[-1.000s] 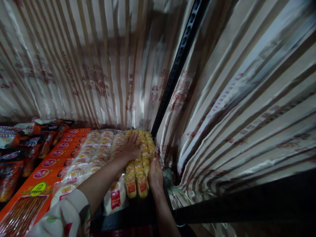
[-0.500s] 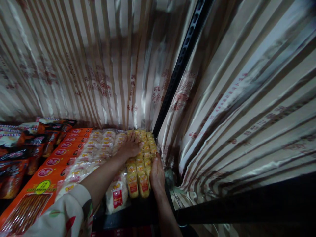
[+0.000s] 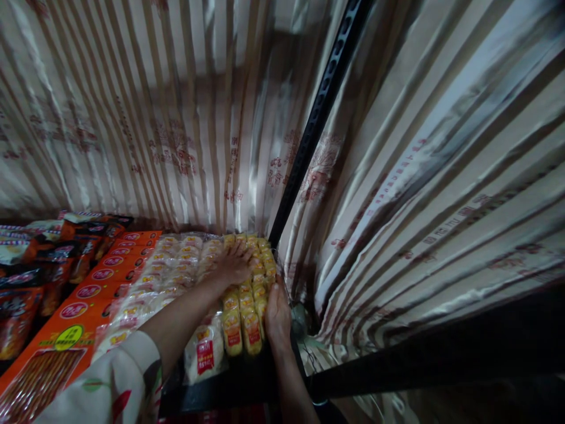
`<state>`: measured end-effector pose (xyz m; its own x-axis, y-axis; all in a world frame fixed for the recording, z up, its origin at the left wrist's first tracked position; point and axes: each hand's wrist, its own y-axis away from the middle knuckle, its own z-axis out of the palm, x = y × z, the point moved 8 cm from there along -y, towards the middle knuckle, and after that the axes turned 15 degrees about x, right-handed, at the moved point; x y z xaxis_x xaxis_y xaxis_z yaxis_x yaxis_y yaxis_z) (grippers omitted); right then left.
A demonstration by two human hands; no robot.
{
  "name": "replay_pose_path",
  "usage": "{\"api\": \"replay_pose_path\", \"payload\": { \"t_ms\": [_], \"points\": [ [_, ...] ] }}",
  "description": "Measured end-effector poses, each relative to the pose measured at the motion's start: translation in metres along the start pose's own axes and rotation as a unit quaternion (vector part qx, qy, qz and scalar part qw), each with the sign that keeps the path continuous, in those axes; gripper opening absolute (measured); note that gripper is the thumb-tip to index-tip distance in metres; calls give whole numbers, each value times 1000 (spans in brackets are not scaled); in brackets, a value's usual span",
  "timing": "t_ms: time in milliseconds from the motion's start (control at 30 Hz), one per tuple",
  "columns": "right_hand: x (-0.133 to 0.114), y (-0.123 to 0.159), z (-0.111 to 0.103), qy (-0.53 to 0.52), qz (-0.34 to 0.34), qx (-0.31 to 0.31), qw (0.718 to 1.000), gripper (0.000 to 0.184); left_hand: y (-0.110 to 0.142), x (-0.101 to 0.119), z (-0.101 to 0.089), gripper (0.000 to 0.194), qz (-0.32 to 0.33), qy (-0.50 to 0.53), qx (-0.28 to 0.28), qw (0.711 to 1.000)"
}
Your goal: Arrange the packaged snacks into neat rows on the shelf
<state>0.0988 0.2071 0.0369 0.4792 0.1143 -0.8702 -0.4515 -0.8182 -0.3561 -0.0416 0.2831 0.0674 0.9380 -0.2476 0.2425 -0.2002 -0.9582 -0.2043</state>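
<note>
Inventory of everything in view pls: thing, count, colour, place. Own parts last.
Yellow packs: many, yellow with red labels, shelf's right end
White packs: many, white with red labels, left of yellow
Stick packs: several, orange, left of white
Dark bags: several, black and orange, far left
Pale bags: several, whitish, left edge
Shelf: one, black, under packs
Post: one, black, rear corner
Bar: one, black, lower right
Curtain: panel count unclear, cream with red print, behind
Sleeve: one, pale patterned, lower left
Left hand: one, bare, over yellow packs
Right hand: one, bare, along their right side
</note>
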Motion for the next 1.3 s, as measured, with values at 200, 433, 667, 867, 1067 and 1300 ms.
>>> {"api": "replay_pose_path", "payload": {
  "t_ms": [200,433,667,867,1067,1300],
  "points": [
    [0,0,-4,-9,10,-7,1000,70,-6,-23,-12,59,-48,-29,59,997],
    [-4,0,-4,-15,14,-14,1000,73,-8,-29,-6,63,-56,-39,23,997],
    [-5,2,-4,-8,15,-10,1000,70,-20,-35,-14,61,-68,-43,44,996],
    [-4,1,-1,-11,3,-8,1000,66,-33,-46,-3,62,-72,-45,46,995],
    [3,3,2,8,19,3,1000,69,-29,-41,-8,60,-49,-54,53,996],
    [1,2,0,0,16,-4,1000,70,-42,-13,-5,59,8,-8,37,999]
  ]
}}
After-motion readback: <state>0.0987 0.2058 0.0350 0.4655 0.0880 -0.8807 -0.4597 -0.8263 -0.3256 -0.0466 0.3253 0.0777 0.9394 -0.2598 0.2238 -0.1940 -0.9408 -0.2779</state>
